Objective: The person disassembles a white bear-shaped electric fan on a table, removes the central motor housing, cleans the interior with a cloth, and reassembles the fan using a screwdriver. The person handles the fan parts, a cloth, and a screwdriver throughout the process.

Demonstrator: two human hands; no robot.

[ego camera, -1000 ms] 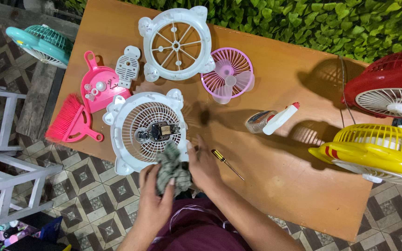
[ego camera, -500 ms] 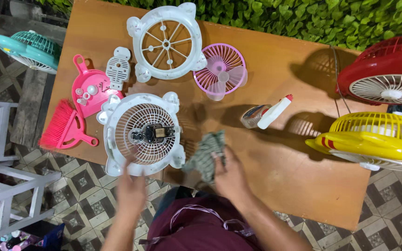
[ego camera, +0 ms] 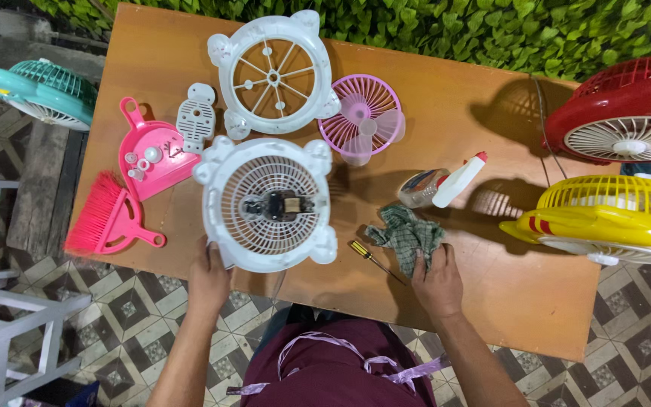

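The white fan housing [ego camera: 269, 205] is being gripped at its lower edge by the left hand [ego camera: 210, 276] on the table [ego camera: 491, 294]. A checked cloth [ego camera: 407, 234] is being clutched by the right hand [ego camera: 437, 280], beside a screwdriver [ego camera: 371, 258]. A spray bottle [ego camera: 446, 182] is lying just behind, and a pink dustpan [ego camera: 152, 157] is lying to the left.

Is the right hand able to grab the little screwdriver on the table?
Probably yes. The right hand rests on the checked cloth, and the screwdriver lies just beside it on the bare table, with nothing between them. The hand would have to let go of the cloth first.
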